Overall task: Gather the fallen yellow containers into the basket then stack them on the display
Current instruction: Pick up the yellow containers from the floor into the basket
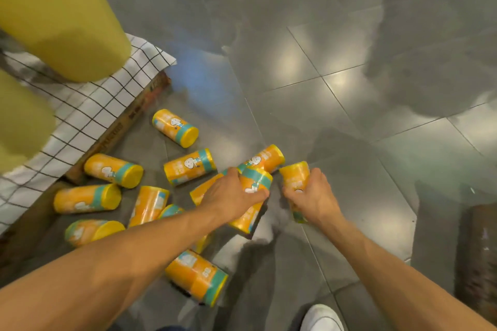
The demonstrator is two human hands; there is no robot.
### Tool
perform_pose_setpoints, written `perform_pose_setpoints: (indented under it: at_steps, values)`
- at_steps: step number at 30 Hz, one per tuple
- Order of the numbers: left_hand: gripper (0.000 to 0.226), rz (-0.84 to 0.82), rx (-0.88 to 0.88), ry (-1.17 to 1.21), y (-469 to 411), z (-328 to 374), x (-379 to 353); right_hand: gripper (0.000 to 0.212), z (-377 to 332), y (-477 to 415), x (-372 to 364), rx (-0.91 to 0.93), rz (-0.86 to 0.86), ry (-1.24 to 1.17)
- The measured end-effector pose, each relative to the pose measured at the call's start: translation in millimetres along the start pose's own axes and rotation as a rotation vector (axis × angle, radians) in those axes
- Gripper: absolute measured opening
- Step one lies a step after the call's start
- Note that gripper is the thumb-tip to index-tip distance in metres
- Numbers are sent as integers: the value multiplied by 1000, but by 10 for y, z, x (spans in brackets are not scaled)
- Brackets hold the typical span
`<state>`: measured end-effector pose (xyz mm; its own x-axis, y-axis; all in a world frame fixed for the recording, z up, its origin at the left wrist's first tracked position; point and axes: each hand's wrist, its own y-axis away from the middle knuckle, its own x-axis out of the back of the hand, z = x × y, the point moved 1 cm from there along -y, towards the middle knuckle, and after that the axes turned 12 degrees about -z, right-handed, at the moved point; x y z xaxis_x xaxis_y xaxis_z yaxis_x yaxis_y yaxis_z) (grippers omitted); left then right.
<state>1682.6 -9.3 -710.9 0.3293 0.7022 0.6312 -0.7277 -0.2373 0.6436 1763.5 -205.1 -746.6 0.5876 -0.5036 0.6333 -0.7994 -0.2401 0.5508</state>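
Several yellow containers with teal bands lie scattered on the grey tiled floor, such as one far container [175, 127] and one near container [197, 277]. My left hand [232, 196] grips a container [254, 196] around its middle. Just to the right, my right hand [314, 196] grips another container [294, 177]. A third container [265, 158] lies just behind both hands. No basket is in view.
The display [86, 113], covered by a white cloth with a black grid, stands at the left with big yellow cylinders [59, 16] on it. A white shoe [321, 318] shows at the bottom. A brown mat [478, 258] lies at the right edge.
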Motion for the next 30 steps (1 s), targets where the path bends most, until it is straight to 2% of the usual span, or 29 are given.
perform_pose_setpoints:
  at_steps: [3, 9, 11, 13, 16, 17, 18, 20, 23, 25, 27, 30]
  values:
    - [71, 115, 21, 330, 355, 158, 536, 41, -413, 386, 237, 80, -13, -197]
    - [78, 268, -53, 501, 1395, 154, 1657, 50, -1645, 1332, 582, 255, -20, -276]
    - [82, 314, -138, 684, 1867, -56, 1971, 45, -2110, 1702, 617, 347, -84, -240]
    - [76, 363, -192, 819, 2388, -356, 2179, 50, -2564, 2088, 602, 441, -147, -164]
    - [41, 485, -230, 908, 3090, -906, 2340, 45, -3109, 2654, 476, 537, -228, -3]
    - [36, 523, -227, 936, 3282, -1125, 2354, 45, -3236, 2835, 406, 566, -259, 58]
    - [42, 563, -203, 959, 3465, -1324, 2361, 49, -3328, 3001, 326, 599, -286, 126]
    - [65, 628, -97, 967, 3735, -1687, 2321, 54, -3445, 3341, 165, 626, -338, 272]
    - [57, 678, 32, 953, 3919, -2117, 2116, 58, -3498, 3772, -156, 624, -390, 460]
    - [60, 685, 104, 902, 3960, -2275, 1984, 61, -3488, 4030, -410, 642, -401, 582]
    - [58, 689, 174, 789, 3953, -2383, 1906, 60, -3442, 4211, -678, 641, -344, 666]
    - [66, 711, 248, 602, 3950, -2461, 1864, 71, -3366, 4358, -991, 640, -143, 843]
